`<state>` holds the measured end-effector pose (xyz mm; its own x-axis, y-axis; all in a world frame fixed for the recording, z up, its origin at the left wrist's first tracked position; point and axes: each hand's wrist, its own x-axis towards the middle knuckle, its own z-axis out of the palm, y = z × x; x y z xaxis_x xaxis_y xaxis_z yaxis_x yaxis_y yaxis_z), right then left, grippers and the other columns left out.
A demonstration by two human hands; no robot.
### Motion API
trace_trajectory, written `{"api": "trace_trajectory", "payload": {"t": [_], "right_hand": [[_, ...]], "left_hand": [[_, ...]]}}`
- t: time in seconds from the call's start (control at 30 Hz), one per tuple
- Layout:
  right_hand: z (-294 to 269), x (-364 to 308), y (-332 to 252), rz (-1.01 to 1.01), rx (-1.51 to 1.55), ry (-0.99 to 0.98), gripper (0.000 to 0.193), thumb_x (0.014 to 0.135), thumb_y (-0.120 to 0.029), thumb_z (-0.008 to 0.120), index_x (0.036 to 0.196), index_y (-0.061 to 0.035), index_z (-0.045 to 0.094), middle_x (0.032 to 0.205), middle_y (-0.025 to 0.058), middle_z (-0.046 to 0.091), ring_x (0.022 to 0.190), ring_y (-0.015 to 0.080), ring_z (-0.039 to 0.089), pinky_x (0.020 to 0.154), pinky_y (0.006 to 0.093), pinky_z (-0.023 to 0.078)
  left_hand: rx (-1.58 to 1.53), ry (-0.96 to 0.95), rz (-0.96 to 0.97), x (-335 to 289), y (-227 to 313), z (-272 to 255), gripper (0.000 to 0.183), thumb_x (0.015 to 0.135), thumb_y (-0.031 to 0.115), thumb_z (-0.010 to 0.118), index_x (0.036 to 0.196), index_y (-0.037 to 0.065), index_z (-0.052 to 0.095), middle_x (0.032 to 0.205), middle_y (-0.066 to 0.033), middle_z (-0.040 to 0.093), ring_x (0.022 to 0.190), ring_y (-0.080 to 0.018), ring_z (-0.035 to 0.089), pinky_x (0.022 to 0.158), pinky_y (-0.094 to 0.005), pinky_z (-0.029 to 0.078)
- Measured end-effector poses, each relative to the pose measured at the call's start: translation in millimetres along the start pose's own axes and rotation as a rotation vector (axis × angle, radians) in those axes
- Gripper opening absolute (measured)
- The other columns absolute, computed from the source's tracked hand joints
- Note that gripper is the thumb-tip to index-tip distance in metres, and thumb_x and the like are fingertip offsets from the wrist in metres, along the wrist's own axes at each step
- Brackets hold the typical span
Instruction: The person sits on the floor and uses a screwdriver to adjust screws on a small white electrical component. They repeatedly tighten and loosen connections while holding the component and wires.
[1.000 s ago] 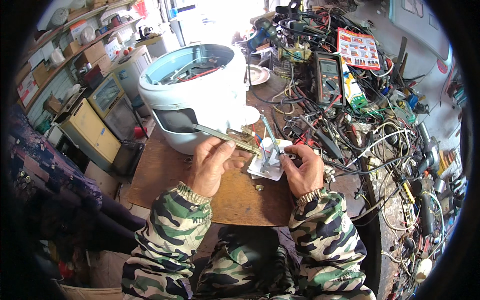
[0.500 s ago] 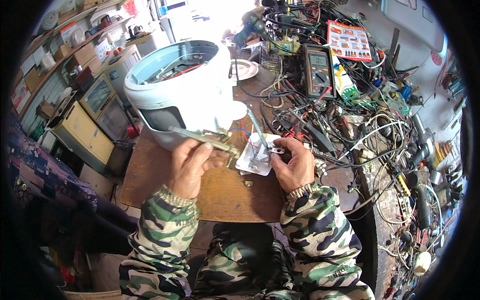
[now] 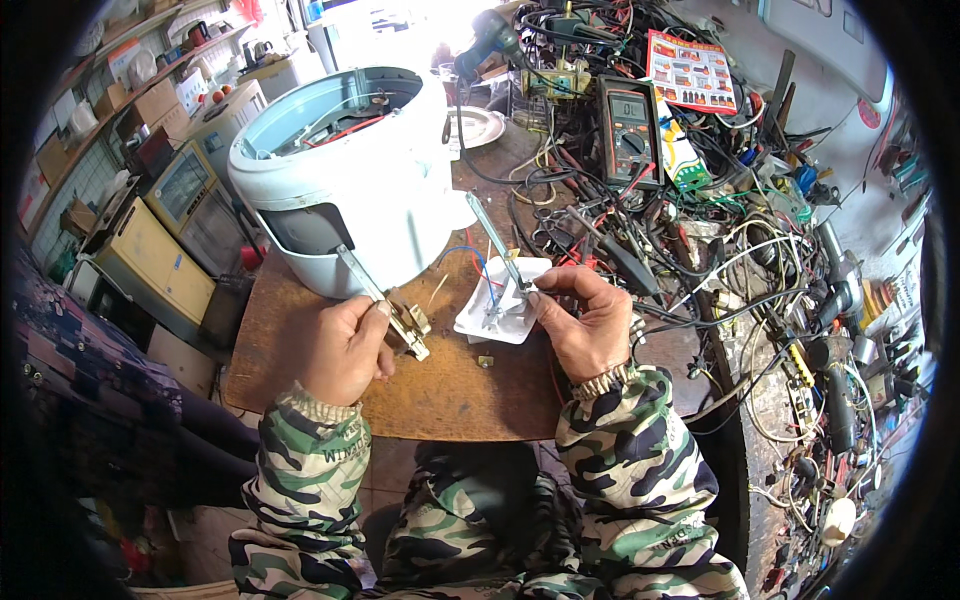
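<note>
My left hand pinches a long metal lever with a brass-coloured bracket at its near end. It is held slanted above the table, in front of the white appliance housing, which looks like a rice cooker body. In my right hand, thumb and fingers are closed on the lower end of a second metal lever, which slants up and to the left. This lever is over a small white plastic dish. Red and blue wires run into the dish.
A small brass-coloured metal piece lies on the wooden table near the dish. Tangled cables, a multimeter and a printed sheet crowd the right side. Behind the housing is a white plate. At left stands another person, in dark clothing.
My left hand has moved left and away from the dish, and its lever has turned to a steeper slant. The right hand still grips its lever at the dish. The view has shifted slightly.
</note>
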<state>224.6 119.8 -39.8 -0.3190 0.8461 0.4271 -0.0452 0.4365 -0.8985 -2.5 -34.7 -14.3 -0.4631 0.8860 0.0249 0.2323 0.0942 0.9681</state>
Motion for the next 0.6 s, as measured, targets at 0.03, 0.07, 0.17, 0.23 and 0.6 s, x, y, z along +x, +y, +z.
{"api": "trace_trajectory", "payload": {"t": [0.03, 0.07, 0.17, 0.23, 0.6], "right_hand": [[-1, 0, -2, 0.011, 0.03, -0.005, 0.012, 0.085, -0.001, 0.077, 0.097, 0.0012, 0.075, 0.085, 0.0045, 0.073, 0.075, 0.0089, 0.064, 0.068, 0.0244, 0.05], [-1, 0, -5, 0.02, 0.062, -0.01, 0.012, 0.085, 0.0, 0.077, 0.097, 0.0013, 0.075, 0.085, 0.0034, 0.072, 0.075, 0.0084, 0.063, 0.068, 0.0238, 0.05], [0, 0, -7, 0.039, 0.168, 0.0, 0.012, 0.084, 0.002, 0.075, 0.096, 0.0021, 0.073, 0.089, 0.0022, 0.072, 0.078, 0.0081, 0.063, 0.07, 0.0233, 0.05], [-1, 0, -7, -0.001, 0.215, 0.004, 0.012, 0.084, 0.004, 0.074, 0.095, 0.0023, 0.072, 0.093, 0.0029, 0.072, 0.082, 0.0085, 0.064, 0.072, 0.0236, 0.051], [-4, 2, -15, -0.043, 0.402, -0.06, 0.015, 0.082, 0.011, 0.07, 0.094, 0.0024, 0.069, 0.106, 0.0087, 0.072, 0.094, 0.0113, 0.065, 0.083, 0.0264, 0.053]], "left_hand": [[0.078, 0.027, 0.031, 0, 0, 1, 0.028, 0.109, 0.017, 0.054, 0.094, -0.003, 0.066, 0.072, -0.0055, 0.066, 0.054, -0.0103, 0.061, 0.048, -0.0262, 0.047], [0.157, 0.056, 0.063, 0, 0, 1, 0.029, 0.109, 0.017, 0.054, 0.091, -0.003, 0.066, 0.069, -0.0051, 0.064, 0.052, -0.0099, 0.06, 0.047, -0.0266, 0.046], [0.178, 0.112, 0.097, -1, 2, 4, 0.03, 0.107, 0.021, 0.06, 0.089, -0.002, 0.067, 0.065, -0.0038, 0.063, 0.051, -0.009, 0.056, 0.047, -0.028, 0.044], [0.236, 0.142, 0.127, -1, -2, 4, 0.029, 0.106, 0.022, 0.062, 0.09, -0.002, 0.067, 0.065, -0.003, 0.063, 0.051, -0.0086, 0.055, 0.048, -0.0282, 0.044], [-0.028, -0.075, 0.067, -4, 5, 8, 0.026, 0.108, 0.02, 0.059, 0.096, -0.001, 0.067, 0.068, 0.0015, 0.059, 0.053, -0.0055, 0.052, 0.047, -0.0245, 0.041]]}}
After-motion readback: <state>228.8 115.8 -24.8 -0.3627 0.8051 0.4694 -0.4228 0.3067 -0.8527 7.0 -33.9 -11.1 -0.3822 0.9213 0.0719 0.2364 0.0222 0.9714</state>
